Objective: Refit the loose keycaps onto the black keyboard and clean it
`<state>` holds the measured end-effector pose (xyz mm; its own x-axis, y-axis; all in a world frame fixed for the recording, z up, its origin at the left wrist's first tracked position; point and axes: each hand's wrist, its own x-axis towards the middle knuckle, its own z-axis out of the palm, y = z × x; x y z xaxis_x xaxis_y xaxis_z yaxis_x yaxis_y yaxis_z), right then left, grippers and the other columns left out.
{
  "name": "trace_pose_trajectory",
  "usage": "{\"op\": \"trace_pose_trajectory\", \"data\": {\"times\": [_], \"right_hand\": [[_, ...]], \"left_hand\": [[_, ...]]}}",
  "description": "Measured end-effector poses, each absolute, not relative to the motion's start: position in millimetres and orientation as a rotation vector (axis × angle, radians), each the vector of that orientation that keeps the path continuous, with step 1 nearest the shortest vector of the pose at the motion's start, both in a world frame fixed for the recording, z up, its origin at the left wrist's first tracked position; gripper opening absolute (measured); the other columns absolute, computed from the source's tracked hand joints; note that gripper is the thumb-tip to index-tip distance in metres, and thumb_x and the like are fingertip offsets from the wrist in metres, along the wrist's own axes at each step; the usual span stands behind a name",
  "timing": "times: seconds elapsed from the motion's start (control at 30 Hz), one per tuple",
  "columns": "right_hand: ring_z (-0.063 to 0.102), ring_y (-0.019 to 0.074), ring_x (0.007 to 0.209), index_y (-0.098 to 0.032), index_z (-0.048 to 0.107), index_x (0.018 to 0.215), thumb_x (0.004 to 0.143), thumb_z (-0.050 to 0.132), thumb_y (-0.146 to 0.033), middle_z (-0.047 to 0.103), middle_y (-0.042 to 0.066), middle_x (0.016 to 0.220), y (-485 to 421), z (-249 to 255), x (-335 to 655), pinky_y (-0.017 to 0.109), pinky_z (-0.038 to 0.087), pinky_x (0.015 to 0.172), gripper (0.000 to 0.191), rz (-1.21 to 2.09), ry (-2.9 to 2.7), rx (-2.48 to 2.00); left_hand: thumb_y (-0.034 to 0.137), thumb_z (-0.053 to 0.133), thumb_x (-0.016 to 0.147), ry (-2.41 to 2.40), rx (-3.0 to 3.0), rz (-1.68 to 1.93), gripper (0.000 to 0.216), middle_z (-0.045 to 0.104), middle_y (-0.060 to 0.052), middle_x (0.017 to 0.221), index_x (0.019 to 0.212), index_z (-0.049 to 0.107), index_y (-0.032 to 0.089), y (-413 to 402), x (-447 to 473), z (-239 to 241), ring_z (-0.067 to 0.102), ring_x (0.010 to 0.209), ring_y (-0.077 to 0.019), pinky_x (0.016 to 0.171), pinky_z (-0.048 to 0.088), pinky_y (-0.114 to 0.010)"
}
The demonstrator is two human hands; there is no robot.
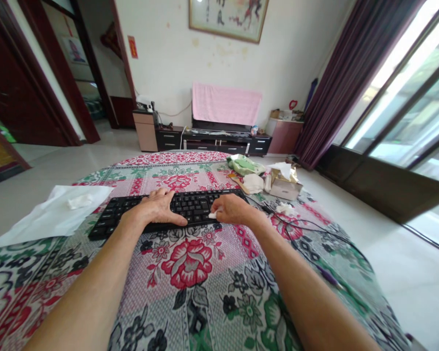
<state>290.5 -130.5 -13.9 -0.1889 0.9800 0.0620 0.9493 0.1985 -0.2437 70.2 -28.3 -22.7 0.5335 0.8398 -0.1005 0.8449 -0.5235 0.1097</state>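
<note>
A black keyboard [190, 204] lies across a table covered with a flowered cloth [190, 273]. My left hand [157, 207] rests flat on the keyboard's left half, fingers stretched over the keys. My right hand [231, 209] is curled at the keyboard's right part and pinches a small white wad [212, 215] against the keys. The keyboard's black cable [296, 224] trails off to the right over the cloth.
A white sheet with a crumpled tissue [78, 201] lies at the left of the keyboard. Behind on the right stand an open tissue box [285, 187], folded cloths [246, 165] and another tissue wad [285, 208]. A low TV cabinet [219, 141] stands by the far wall.
</note>
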Motion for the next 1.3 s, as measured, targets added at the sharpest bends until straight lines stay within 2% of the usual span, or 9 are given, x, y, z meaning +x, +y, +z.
{"op": "trace_pose_trajectory", "data": {"times": [0.17,0.33,0.5,0.67,0.8,0.9,1.03,1.2,1.3], "right_hand": [[0.057,0.0151,0.07,-0.02,0.07,0.083,0.067,0.048,-0.018,0.067,0.004,0.076,-131.9,-6.0,330.7,0.024,0.038,0.062,0.028,0.144,-2.066,-1.949],[0.058,0.0193,0.079,-0.015,0.066,0.099,0.071,0.049,-0.022,0.067,0.01,0.087,-133.2,-8.8,378.8,0.027,0.039,0.067,0.033,-0.108,-1.594,-2.214],[0.059,0.0216,0.085,-0.019,0.068,0.095,0.075,0.048,-0.026,0.068,0.01,0.089,-134.4,-16.7,405.7,0.028,0.04,0.07,0.029,-0.139,-1.365,-2.403],[0.06,0.0212,0.086,-0.019,0.07,0.095,0.083,0.036,-0.03,0.067,0.01,0.093,-151.2,-9.0,434.9,0.028,0.042,0.071,0.037,-0.255,-1.239,-2.566],[0.061,0.0177,0.075,-0.018,0.071,0.091,0.078,0.044,-0.022,0.069,0.008,0.081,-169.0,3.5,459.6,0.024,0.042,0.064,0.03,-0.003,-1.36,-2.788],[0.06,0.0163,0.07,-0.019,0.072,0.08,0.072,0.055,-0.025,0.068,0.006,0.074,-176.6,6.8,461.7,0.023,0.043,0.063,0.02,0.079,-1.445,-2.812],[0.059,0.0163,0.069,-0.021,0.072,0.077,0.065,0.063,-0.026,0.069,0.004,0.078,-181.6,2.8,448.0,0.023,0.043,0.06,0.016,0.122,-1.514,-2.794],[0.058,0.0156,0.066,-0.02,0.069,0.062,0.057,0.061,-0.011,0.067,0.004,0.069,-187.3,-2.6,443.3,0.023,0.04,0.057,0.013,0.131,-1.551,-2.77],[0.057,0.0148,0.063,-0.017,0.071,0.073,0.06,0.057,-0.011,0.066,0.005,0.068,-188.5,0.4,445.9,0.023,0.04,0.057,0.02,0.09,-1.493,-2.758]], "left_hand": [[0.078,0.053,0.04,1.461,2.643,-0.076,0.105,0.037,-0.014,0.133,0.127,0.041,0.022,-29.1,70.8,-23.0,0.036,0.12,-0.0379,0.095,0.035,-0.046],[0.079,0.052,0.039,1.467,2.641,-0.073,0.109,0.034,-0.015,0.136,0.13,0.039,0.021,-26.9,71.1,-26.3,0.034,0.122,-0.0385,0.096,0.035,-0.046],[0.08,0.051,0.04,1.478,2.645,-0.096,0.113,0.031,-0.016,0.139,0.133,0.036,0.018,-23.2,70.6,-29.4,0.031,0.124,-0.0388,0.099,0.032,-0.047],[0.08,0.051,0.041,1.447,2.64,-0.079,0.115,0.031,-0.018,0.139,0.134,0.036,0.014,-21.5,69.9,-31.4,0.031,0.123,-0.0411,0.098,0.032,-0.048],[0.078,0.052,0.045,1.451,2.628,-0.039,0.11,0.035,-0.016,0.137,0.133,0.038,0.014,-20.6,69.7,-32.2,0.033,0.121,-0.0428,0.094,0.035,-0.05],[0.077,0.053,0.046,1.444,2.627,-0.03,0.11,0.036,-0.016,0.137,0.134,0.037,0.012,-21.2,70.0,-31.5,0.033,0.121,-0.0431,0.094,0.035,-0.05],[0.077,0.052,0.046,1.467,2.638,-0.047,0.111,0.035,-0.016,0.138,0.135,0.036,0.012,-23.0,70.9,-30.3,0.032,0.123,-0.0415,0.096,0.035,-0.048],[0.077,0.052,0.044,1.496,2.636,-0.057,0.111,0.034,-0.016,0.138,0.134,0.037,0.014,-23.0,71.9,-32.3,0.031,0.125,-0.0403,0.096,0.034,-0.049],[0.077,0.051,0.045,1.509,2.642,-0.062,0.11,0.032,-0.016,0.14,0.135,0.036,0.014,-23.2,72.4,-32.6,0.031,0.125,-0.0397,0.097,0.034,-0.049]]}}
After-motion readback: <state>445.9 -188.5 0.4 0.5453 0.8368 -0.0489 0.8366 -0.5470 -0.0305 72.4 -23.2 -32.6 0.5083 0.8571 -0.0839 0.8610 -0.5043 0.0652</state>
